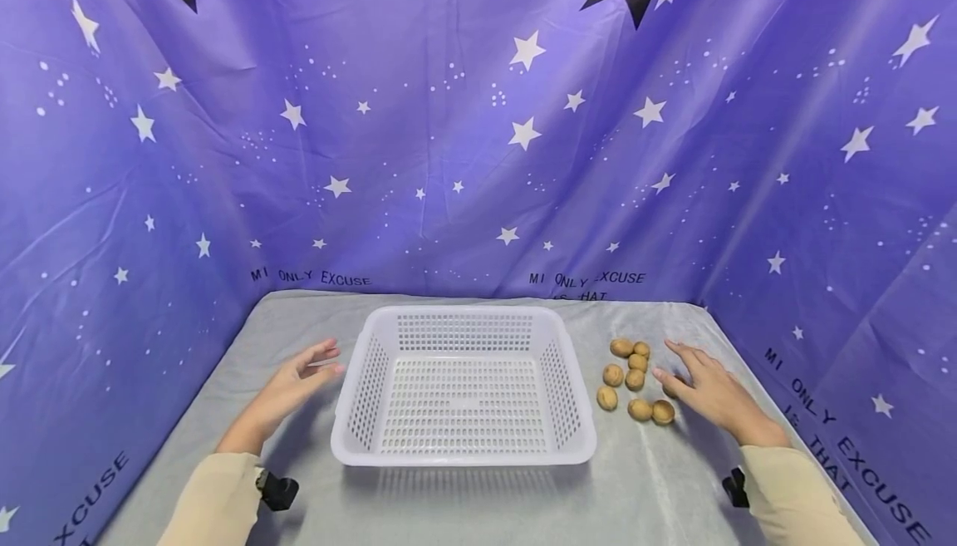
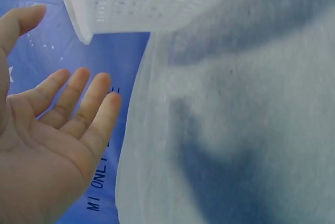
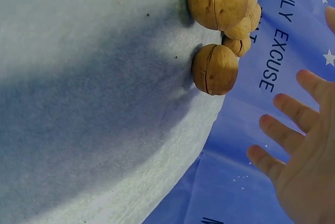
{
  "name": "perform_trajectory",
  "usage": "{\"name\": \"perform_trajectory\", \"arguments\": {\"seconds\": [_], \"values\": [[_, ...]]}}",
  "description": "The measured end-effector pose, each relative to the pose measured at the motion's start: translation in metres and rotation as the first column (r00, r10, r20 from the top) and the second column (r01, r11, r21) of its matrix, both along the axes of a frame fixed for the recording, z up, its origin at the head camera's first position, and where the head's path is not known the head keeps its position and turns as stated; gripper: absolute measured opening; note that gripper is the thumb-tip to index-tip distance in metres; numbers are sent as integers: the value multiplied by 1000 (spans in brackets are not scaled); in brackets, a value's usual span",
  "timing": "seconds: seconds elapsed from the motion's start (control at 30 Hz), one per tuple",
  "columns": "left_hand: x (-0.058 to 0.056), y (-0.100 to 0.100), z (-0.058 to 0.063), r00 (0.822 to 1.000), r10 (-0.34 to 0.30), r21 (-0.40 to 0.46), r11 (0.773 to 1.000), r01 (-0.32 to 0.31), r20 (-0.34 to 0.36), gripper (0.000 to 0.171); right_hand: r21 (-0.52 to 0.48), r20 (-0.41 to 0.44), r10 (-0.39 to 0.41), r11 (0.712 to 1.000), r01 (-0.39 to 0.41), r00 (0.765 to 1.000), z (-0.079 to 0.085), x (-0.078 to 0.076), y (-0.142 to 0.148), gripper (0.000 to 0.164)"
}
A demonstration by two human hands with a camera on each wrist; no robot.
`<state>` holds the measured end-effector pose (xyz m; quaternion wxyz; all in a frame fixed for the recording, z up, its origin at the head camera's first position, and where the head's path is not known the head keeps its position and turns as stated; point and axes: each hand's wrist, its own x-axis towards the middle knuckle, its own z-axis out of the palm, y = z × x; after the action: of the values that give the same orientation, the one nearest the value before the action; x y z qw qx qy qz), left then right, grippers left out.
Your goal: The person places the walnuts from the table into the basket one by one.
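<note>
A white perforated plastic basket (image 1: 463,460) stands in the middle of the table, with nothing in it. Just left of its side, my left hand (image 1: 293,386) hovers with fingers spread and holds nothing; the left wrist view shows its palm (image 2: 47,156) beside the basket wall (image 2: 125,4). To the basket's right lie several walnuts (image 1: 635,379) in a loose group. My right hand (image 1: 706,388) hangs over the right edge of that group, fingers apart, and partly hides one walnut (image 1: 670,386). In the right wrist view a walnut (image 3: 214,69) lies apart from the hand's fingertips.
A grey cloth (image 1: 463,513) covers the table. Purple-blue curtains (image 1: 449,155) with white stars and printed words enclose the back and both sides. A dark camera (image 1: 278,491) sits on the left wrist, another (image 1: 736,488) on the right.
</note>
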<state>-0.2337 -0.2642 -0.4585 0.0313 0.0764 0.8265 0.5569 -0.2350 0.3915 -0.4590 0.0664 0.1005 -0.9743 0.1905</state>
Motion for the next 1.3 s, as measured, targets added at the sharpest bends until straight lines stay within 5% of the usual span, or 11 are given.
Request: {"name": "perform_trajectory", "arguments": {"seconds": [0.27,0.57,1.3], "values": [[-1,6,-3,998,-41,197,980,30,51,67,-11,-44,47,999,-47,998,-10,-4,3,73],[-3,8,-4,995,-43,289,957,14,95,65,22,-43,50,999,-49,998,-20,-4,8,62],[-7,12,-9,982,-19,283,958,-35,186,67,11,-3,27,1000,-27,1000,-32,-5,16,54]]}}
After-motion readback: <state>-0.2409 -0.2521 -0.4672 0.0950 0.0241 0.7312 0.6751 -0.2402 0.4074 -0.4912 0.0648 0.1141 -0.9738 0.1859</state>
